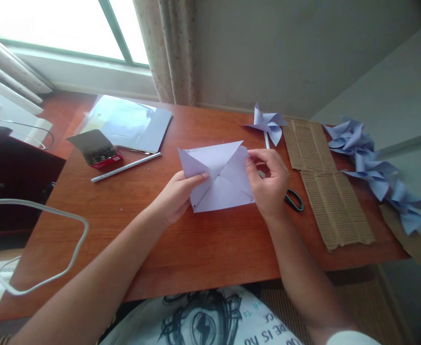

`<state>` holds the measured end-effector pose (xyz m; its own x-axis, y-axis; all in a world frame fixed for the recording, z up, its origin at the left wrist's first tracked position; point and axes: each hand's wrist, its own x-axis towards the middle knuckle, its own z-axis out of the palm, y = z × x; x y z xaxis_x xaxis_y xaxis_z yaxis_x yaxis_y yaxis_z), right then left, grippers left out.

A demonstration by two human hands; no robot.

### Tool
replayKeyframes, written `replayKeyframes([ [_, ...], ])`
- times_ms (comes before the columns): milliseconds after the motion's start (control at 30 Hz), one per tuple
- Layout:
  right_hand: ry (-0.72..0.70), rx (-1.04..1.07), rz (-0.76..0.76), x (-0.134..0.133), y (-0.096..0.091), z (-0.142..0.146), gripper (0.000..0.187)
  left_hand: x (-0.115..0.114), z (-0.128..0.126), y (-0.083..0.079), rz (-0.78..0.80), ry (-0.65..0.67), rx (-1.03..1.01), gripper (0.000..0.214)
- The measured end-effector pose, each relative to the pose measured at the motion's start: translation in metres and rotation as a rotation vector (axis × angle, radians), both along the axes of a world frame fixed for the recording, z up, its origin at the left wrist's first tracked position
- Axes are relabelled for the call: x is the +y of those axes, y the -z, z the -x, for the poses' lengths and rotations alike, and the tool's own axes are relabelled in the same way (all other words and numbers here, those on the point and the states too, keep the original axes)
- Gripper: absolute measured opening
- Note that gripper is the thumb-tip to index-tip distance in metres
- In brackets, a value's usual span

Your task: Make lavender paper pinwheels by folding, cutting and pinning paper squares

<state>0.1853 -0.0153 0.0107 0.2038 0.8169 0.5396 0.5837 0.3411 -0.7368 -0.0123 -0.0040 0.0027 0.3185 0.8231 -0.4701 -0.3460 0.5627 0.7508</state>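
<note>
A square sheet of pale lilac paper [228, 191], slit from its corners toward a small hole in the middle, is held up over the desk between both hands. My left hand [181, 194] grips its left side, thumb on top and the other fingers hidden beneath. At the right edge, my right hand [270, 179] pinches the paper between thumb and fingers. The upper left flap stands slightly raised, and small dark marks show near some corners. Just beyond my right hand lies the black handle of a pair of scissors [295, 200], mostly covered by the hand.
Behind my right hand lies a finished paper pinwheel [268, 123] on a stick. Corrugated cardboard [325, 187] and several more pinwheels [372, 165] are at the right. Leftward are a rolled paper stick [126, 167], an open red box [100, 153] of small dark pieces, a clear folder [124, 122] and a white cable [83, 235].
</note>
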Motion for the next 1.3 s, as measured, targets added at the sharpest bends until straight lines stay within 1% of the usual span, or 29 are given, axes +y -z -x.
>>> replayKeyframes([
  [133,-0.052,-0.109,-0.090,-0.001,0.000,0.000,0.016,0.000,0.000,-0.001,0.023,-0.013,-0.002,0.025],
  [367,-0.231,-0.329,-0.163,0.001,0.004,-0.002,0.021,0.002,0.001,-0.005,0.062,-0.037,-0.009,0.029],
  [500,-0.246,-0.408,-0.159,0.002,0.006,-0.003,0.024,0.002,0.002,-0.006,0.070,-0.040,-0.020,0.033],
  [633,-0.231,-0.429,-0.167,0.003,0.006,-0.004,0.024,0.002,0.001,-0.006,0.065,-0.044,-0.024,0.033],
  [833,-0.256,-0.466,-0.168,0.004,0.008,-0.005,0.028,0.003,0.001,-0.005,0.059,-0.051,-0.031,0.030],
  [1033,-0.284,-0.497,-0.161,0.003,0.010,-0.005,0.030,0.002,0.002,-0.004,-0.015,0.034,-0.058,0.038],
  [1133,-0.316,-0.485,-0.141,0.001,0.008,-0.003,0.032,0.000,0.002,-0.004,-0.044,0.022,-0.050,0.038],
  [1233,-0.331,-0.473,-0.136,0.000,0.006,0.000,0.028,-0.001,-0.001,-0.003,-0.044,0.008,-0.053,0.036],
  [1300,-0.323,-0.470,-0.145,-0.002,0.004,0.003,0.022,-0.001,-0.003,-0.003,-0.034,0.010,-0.065,0.035],
])
